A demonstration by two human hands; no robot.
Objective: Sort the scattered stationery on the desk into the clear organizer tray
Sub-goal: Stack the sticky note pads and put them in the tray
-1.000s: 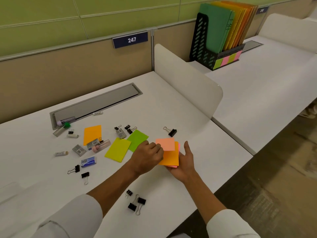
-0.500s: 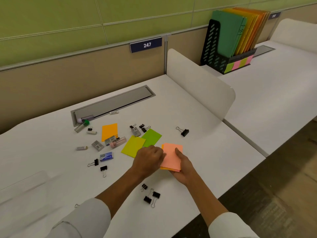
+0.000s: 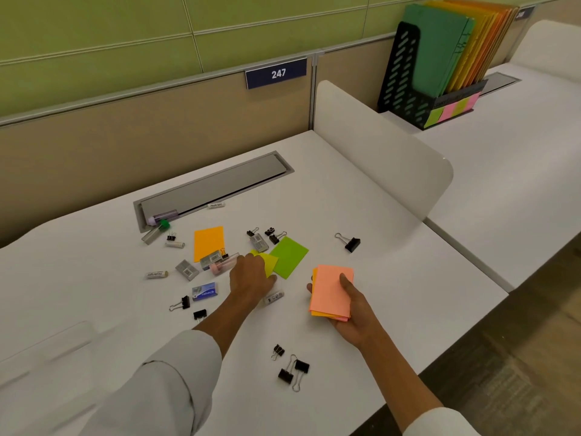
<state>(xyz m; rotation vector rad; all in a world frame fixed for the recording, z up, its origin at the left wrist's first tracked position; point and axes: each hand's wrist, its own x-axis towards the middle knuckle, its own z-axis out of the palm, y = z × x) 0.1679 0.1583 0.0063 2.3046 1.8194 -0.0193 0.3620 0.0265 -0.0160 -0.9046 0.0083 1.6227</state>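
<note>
Holding a stack of sticky notes (image 3: pixel 331 291), salmon sheet on top, my right hand (image 3: pixel 349 313) clamps it with the thumb above the bench (image 3: pixel 393 278). My left hand (image 3: pixel 250 275) presses down on a yellow note (image 3: pixel 271 262), fingers bent over it; a green note (image 3: pixel 289 257) lies just beyond, binder clips (image 3: pixel 292 369) nearer me.

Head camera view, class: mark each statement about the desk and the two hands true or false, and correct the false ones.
1. The right hand holds a stack of sticky notes with a pink one on top. True.
2. The left hand rests on the blue box. False: it is on the yellow note.
3. The green note lies flat on the desk. True.
4. The orange note is in the right hand's stack. False: it lies alone on the desk.
</note>
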